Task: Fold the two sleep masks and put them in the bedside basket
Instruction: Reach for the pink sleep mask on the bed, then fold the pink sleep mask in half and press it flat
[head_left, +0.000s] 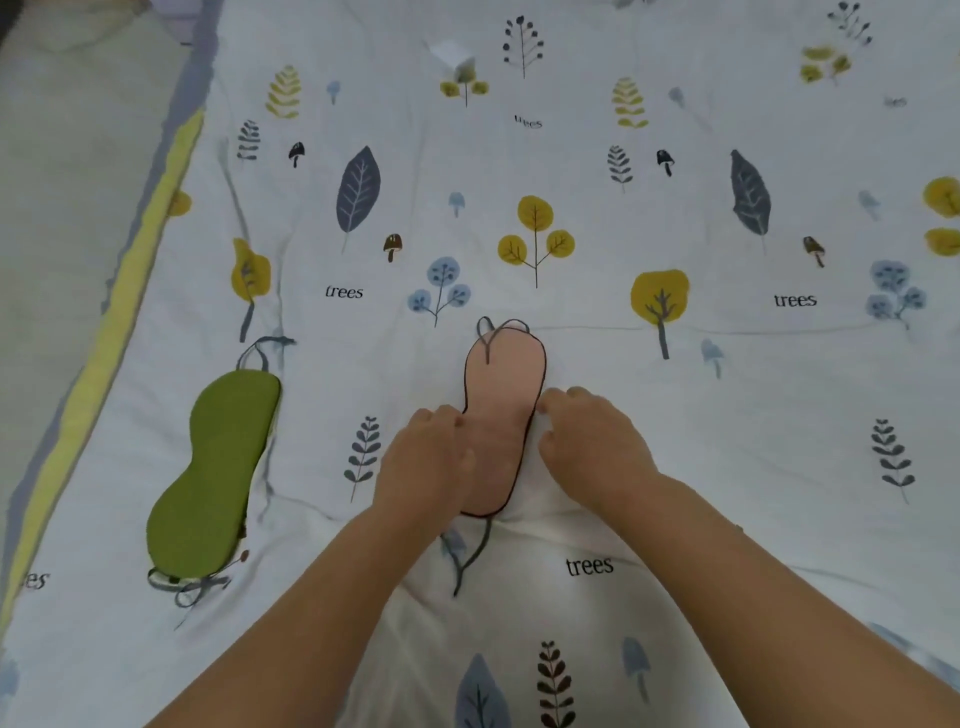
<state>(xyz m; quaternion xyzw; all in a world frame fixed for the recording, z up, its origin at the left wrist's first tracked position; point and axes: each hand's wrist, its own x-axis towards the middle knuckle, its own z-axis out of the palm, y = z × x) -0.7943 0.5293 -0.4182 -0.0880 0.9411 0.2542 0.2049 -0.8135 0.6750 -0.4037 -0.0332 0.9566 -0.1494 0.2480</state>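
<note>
A pink sleep mask (506, 395) with a dark edge lies flat and lengthwise on the bed, its strap looped at the far end. My left hand (423, 462) rests on the mask's left edge near its narrow waist, fingers curled on the fabric. My right hand (592, 436) touches the mask's right edge with its fingertips. A green sleep mask (213, 467) lies flat to the left, straps trailing at both ends, with no hand on it. No basket is in view.
The white bedcover (727, 415) printed with trees and leaves fills the view. A small white box (454, 57) sits at the far middle. The bed's yellow and grey border (119, 312) runs down the left side, with the floor beyond it.
</note>
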